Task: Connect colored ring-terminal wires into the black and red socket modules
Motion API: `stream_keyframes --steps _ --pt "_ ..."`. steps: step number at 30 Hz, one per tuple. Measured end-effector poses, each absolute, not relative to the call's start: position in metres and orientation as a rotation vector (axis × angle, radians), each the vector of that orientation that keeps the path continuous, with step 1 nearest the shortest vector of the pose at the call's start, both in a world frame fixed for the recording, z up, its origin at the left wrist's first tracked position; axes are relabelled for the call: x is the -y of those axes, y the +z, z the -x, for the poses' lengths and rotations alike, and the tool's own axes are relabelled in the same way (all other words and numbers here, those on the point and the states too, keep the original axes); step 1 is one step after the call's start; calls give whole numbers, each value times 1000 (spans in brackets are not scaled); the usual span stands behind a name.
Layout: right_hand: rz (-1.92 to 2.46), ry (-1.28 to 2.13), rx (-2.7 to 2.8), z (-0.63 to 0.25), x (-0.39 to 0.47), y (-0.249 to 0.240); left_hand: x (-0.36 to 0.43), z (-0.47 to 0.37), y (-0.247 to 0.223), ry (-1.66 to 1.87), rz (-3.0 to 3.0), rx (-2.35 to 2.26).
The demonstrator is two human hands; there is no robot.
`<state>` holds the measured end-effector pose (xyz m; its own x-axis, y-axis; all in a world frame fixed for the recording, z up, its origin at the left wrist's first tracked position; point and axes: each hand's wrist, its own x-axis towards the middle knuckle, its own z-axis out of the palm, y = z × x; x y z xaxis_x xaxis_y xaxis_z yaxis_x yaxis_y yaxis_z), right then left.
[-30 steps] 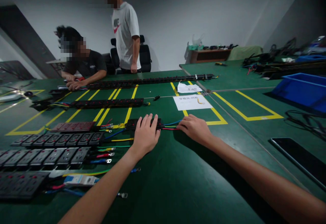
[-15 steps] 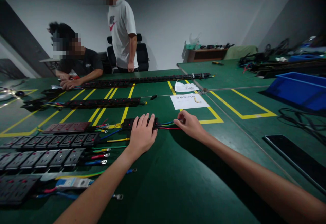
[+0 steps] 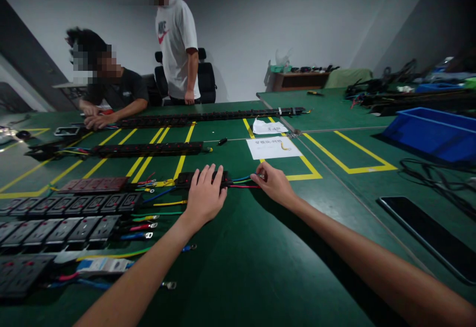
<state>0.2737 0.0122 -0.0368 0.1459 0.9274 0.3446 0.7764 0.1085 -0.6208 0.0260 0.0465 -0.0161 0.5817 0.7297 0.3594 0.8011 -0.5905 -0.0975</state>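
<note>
My left hand (image 3: 206, 193) lies over a short black socket strip (image 3: 182, 180), its fingers reaching across to the far edge and its thumb at the near right end. Blue, green and red wires (image 3: 243, 182) come out of that end. They run to my right hand (image 3: 273, 182), which is closed in a pinch around their ends. A small metal glint shows at the fingertips, too small to make out. Left of my left hand are yellow wires (image 3: 163, 184) and a maroon socket strip (image 3: 94, 184). Nearer lie black socket strips (image 3: 76, 204) with ring-terminal leads (image 3: 143, 226).
Long black strips (image 3: 148, 148) lie across the green table (image 3: 238, 267). Paper sheets (image 3: 273, 148) sit beyond my hands. A phone (image 3: 424, 233), black cables (image 3: 431, 183) and a blue bin (image 3: 435, 136) are at right. One person (image 3: 119, 91) works seated; another (image 3: 178, 49) stands.
The view has shifted slightly. Both my hands keep their places on the socket strip and wires. The seated person's hands have moved a little at the far strip.
</note>
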Motion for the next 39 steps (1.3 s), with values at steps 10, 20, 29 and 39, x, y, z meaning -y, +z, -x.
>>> stream_keyframes --steps 10,20,29,39 --pt "1533 -343 1915 -270 7 -24 -49 -24 -12 -369 2567 1336" --pt "1626 -171 2222 -283 8 -20 -50 -26 -12 -389 2608 1353" --pt "1722 101 1990 -274 5 -26 -49 -26 -12 -370 2565 1324" --pt "1592 357 1558 -263 -8 -29 -48 -27 -11 -371 2584 1323"
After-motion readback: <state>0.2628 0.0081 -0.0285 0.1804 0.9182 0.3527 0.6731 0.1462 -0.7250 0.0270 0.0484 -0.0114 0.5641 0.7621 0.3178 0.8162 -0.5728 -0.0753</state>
